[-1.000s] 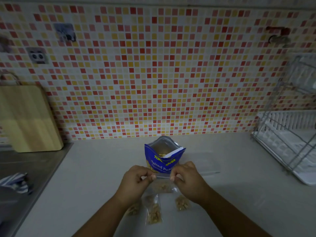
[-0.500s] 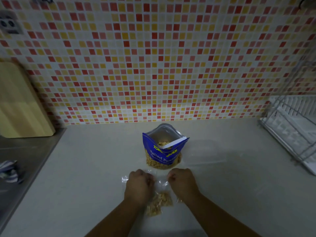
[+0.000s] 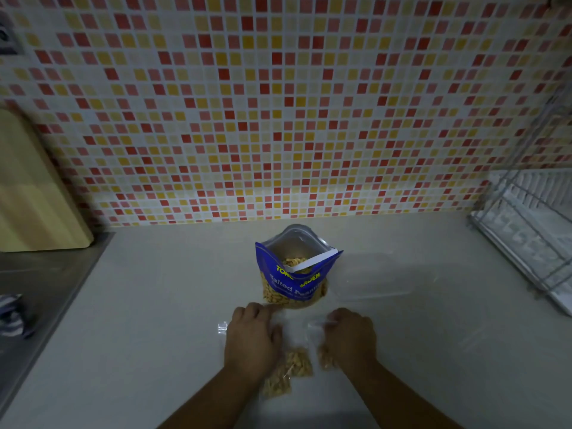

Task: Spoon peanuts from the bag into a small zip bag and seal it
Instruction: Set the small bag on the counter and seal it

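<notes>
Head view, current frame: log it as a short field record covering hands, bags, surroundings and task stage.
left hand: palm down, pressing the small zip bag onto the counter
right hand: pinching the bag's top edge
small zip bag: lying flat, peanuts inside
peanut bag: blue, upright, open, behind the hands
other filled bags: at least one nearer the camera
left side: cutting board against the wall
right side: dish rack
spoon: not visible
stage: sealing; closure state unclear

my left hand [image 3: 252,342] covers zip bag [image 3: 294,335] left part, seal state unreadable | right hand [image 3: 349,339] hides its right edge, fingers curled, grip unclear | peanut bag [image 3: 294,274] label partly folded over | board [image 3: 28,187], rack [image 3: 532,230], cloth [image 3: 10,317] cut by frame edges | whole view dim, soft
</notes>
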`<move>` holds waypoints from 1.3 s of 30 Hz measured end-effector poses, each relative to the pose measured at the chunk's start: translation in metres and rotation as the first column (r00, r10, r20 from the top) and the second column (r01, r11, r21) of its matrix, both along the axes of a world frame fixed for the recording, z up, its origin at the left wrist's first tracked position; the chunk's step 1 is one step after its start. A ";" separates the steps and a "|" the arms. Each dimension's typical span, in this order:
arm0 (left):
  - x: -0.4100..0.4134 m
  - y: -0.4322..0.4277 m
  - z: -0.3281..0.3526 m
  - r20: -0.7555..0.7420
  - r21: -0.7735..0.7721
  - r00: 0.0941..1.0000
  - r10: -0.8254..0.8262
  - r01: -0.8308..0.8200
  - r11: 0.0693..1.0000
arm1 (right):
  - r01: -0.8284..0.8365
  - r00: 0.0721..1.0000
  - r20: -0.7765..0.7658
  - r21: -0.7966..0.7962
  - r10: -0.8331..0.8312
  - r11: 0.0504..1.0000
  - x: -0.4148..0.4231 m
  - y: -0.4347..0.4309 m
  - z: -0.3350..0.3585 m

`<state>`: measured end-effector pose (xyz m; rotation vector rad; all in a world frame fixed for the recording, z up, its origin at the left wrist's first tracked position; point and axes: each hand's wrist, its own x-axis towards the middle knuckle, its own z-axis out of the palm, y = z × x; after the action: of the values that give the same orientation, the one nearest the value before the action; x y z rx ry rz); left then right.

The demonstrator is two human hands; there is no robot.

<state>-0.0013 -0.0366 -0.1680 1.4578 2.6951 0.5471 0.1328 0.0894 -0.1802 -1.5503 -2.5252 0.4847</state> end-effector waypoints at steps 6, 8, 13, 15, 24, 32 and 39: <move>0.019 0.012 0.012 0.131 0.023 0.981 -0.143 0.141 0.990 | -0.128 0.943 -0.330 -0.214 0.052 0.969 0.017 0.005 0.029; 0.025 0.016 0.024 0.279 0.134 0.942 -0.186 0.153 0.979 | -0.210 0.910 -0.400 -0.219 0.109 0.953 0.025 0.005 0.040; 0.033 0.017 0.048 0.374 0.299 0.882 -0.286 0.177 0.938 | -0.282 0.872 -0.447 -0.127 0.199 0.951 0.033 0.000 0.057; 0.032 0.013 0.053 0.374 0.334 0.883 -0.284 0.157 0.929 | -0.292 0.851 -0.477 -0.077 0.221 0.953 0.033 -0.004 0.066; 0.023 -0.004 0.069 0.185 0.395 0.935 -0.304 0.212 0.894 | -0.385 0.810 -0.340 0.306 0.478 0.871 0.023 -0.021 0.089; 0.021 -0.012 0.079 0.151 0.447 0.943 -0.297 0.203 0.871 | -0.458 0.835 -0.104 0.415 0.541 0.786 0.013 -0.036 0.107; 0.015 -0.017 0.083 0.218 0.443 0.939 -0.268 0.150 0.884 | -0.437 0.828 -0.235 0.300 0.510 0.848 0.023 -0.029 0.103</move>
<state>0.0135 -0.0532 -0.0845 1.5910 2.2552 1.2711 0.1554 0.0600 -0.0776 -0.6826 -2.5847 0.4191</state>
